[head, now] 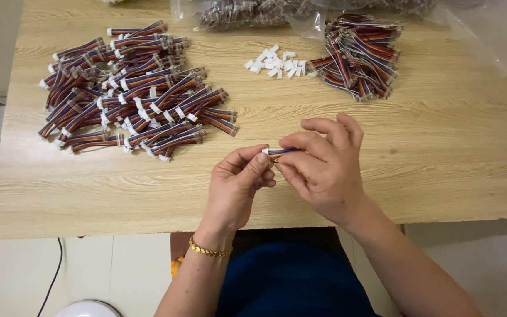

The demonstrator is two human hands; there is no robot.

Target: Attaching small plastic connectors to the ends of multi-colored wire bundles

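Note:
Both my hands meet over the front of the wooden table [429, 152]. My right hand [324, 167] grips a short multicoloured ribbon cable [281, 152], most of it hidden in the fingers. My left hand [239, 185], with a gold bracelet at the wrist, pinches the cable's white connector end between thumb and forefinger.
A large pile of finished cables with white connectors [130, 88] lies at the left. A small heap of loose white connectors [274, 61] sits at the back centre, beside a bundle of bare cables [359, 56]. Clear plastic bags [482, 29] lie along the far edge.

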